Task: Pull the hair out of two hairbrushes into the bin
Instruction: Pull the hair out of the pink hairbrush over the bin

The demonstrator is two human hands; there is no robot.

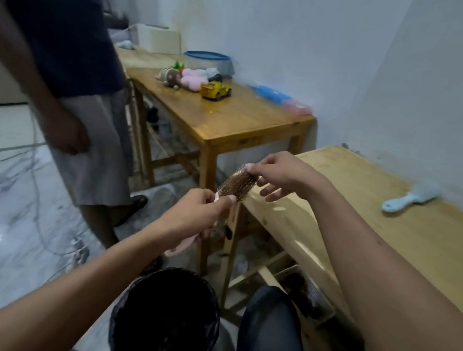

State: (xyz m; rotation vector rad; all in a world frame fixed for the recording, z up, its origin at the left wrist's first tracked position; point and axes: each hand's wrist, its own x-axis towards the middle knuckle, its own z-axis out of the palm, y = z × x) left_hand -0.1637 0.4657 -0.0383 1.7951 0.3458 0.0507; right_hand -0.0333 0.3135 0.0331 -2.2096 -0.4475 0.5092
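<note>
Nearest the viewer, a bin (165, 315) lined with a black bag stands on the floor, beside the person's knee and below the two raised hands. Risk: the brush is held above and slightly beyond the far rim of the bin, so a tuft freed here would likely drift onto the floor (6, 209) rather than drop inside; a sharp tug against tangled hair could also twist the handle out of the grip.

Left hand (195, 211): fingers curled round the pink handle of the pink hairbrush (236, 182), thumb pressed at the base of the bristle head. The bristles face up and are matted with brown hair.

Right hand (277, 173): thumb and forefinger pinched together at the far end of the bristle head, apparently on the hair; whether any strand is truly caught cannot be told. The other fingers are spread loosely below.

Right of the hands, a second, pale blue hairbrush (409, 197) lies on the light tabletop (389, 235), near the wall and untouched.

Left, another person (71, 81) stands close by, one hand hanging; their feet are near the bin.

Farther off, a darker tabletop (244, 119) carries soft toys (183, 78) and a yellow toy car (216, 90).
</note>
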